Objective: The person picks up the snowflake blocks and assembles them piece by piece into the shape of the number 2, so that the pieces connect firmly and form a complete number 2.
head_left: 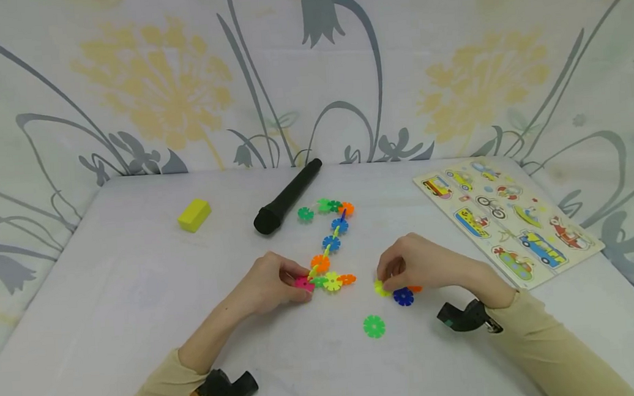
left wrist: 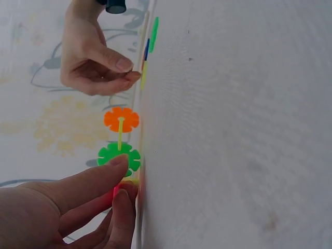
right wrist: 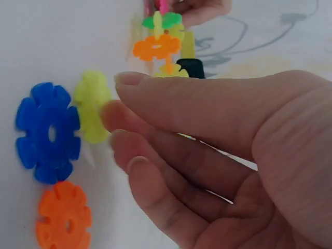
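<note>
My left hand [head_left: 270,281] pinches a pink notched flower disc [head_left: 304,284] at the near end of a chain of linked plastic discs. Beside the pink disc sit a green disc [left wrist: 119,156], a yellow one [head_left: 332,281] and an orange one [left wrist: 122,120]. The chain runs on through orange and blue discs [head_left: 331,243] to green ones at the back. My right hand [head_left: 418,261] is low over the table with fingers loosely bent, fingertips at the edge of a loose yellow disc [right wrist: 93,106]. A dark blue disc [right wrist: 51,132] and an orange disc [right wrist: 65,215] lie next to it.
A loose green disc [head_left: 374,326] lies nearer me. Behind the chain are a black microphone [head_left: 289,197] and, to the left, a yellow block [head_left: 194,216]. On the right lies a vehicle puzzle board [head_left: 508,218]. A floral cloth [head_left: 297,70] rises behind the table.
</note>
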A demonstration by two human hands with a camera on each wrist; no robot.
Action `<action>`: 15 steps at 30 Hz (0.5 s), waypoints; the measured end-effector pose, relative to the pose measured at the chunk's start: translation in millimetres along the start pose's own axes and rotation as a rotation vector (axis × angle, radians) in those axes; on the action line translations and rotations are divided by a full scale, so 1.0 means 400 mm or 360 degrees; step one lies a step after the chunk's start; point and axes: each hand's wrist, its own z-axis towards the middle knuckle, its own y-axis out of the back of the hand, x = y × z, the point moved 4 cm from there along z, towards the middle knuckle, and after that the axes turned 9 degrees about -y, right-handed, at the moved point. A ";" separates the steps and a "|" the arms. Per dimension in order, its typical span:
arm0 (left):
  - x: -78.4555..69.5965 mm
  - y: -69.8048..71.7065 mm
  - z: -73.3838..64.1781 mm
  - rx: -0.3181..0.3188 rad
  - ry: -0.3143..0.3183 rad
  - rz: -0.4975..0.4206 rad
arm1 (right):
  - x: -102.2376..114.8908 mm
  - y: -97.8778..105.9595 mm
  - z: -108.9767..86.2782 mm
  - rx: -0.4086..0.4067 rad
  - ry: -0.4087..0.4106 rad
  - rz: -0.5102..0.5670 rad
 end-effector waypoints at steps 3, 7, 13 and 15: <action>0.001 0.000 -0.002 -0.0007 0.0001 0.0006 | -0.012 0.001 0.001 -0.0054 -0.0008 -0.0015; 0.000 -0.002 -0.001 -0.0007 0.0001 0.0017 | -0.019 -0.009 0.006 -0.0060 -0.0005 -0.0020; -0.004 -0.002 -0.002 -0.0006 0.0011 0.0027 | -0.024 -0.019 0.011 -0.0041 -0.0074 -0.0022; -0.004 -0.001 -0.002 -0.0006 0.0017 0.0027 | -0.022 -0.021 0.010 -0.0016 -0.0106 -0.0039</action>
